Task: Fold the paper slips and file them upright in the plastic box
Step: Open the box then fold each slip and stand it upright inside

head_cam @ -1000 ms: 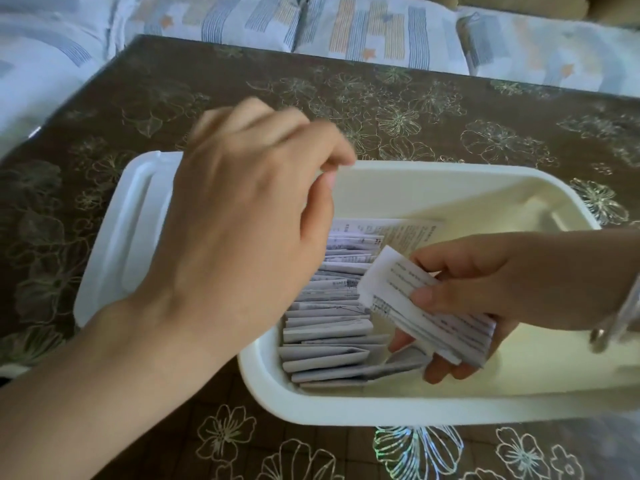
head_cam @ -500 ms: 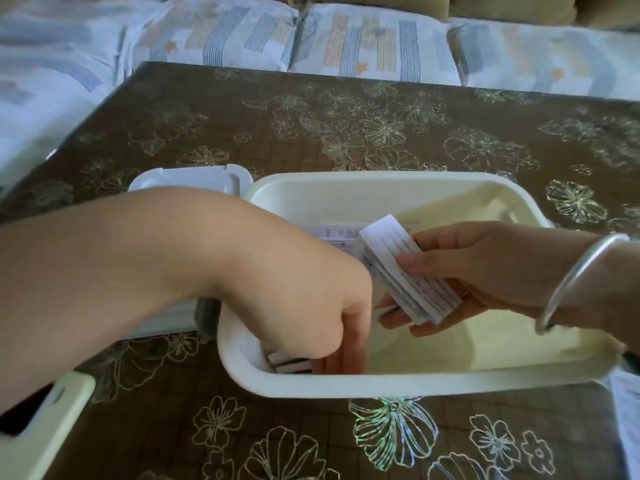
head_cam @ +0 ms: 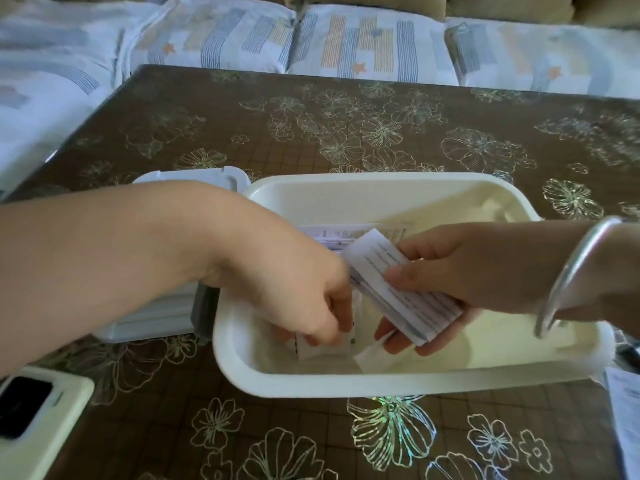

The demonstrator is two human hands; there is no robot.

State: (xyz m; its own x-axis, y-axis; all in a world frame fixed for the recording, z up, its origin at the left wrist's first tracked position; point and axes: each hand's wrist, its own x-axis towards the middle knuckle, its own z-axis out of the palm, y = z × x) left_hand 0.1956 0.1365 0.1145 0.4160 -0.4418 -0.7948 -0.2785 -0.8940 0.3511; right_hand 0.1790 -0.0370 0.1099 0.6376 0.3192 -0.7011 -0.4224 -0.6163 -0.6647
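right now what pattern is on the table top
The table top is dark brown with pale outlined flowers; head view.

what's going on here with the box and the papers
A person is filing folded paper slips into a white plastic box on a flower-patterned table. The left hand reaches down inside the box and pinches a slip close to the near wall. The right hand holds a stack of folded slips above the box. A lid lies just left of the box.

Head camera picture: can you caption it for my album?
Left hand down in the box, right hand holding folded slips over it.
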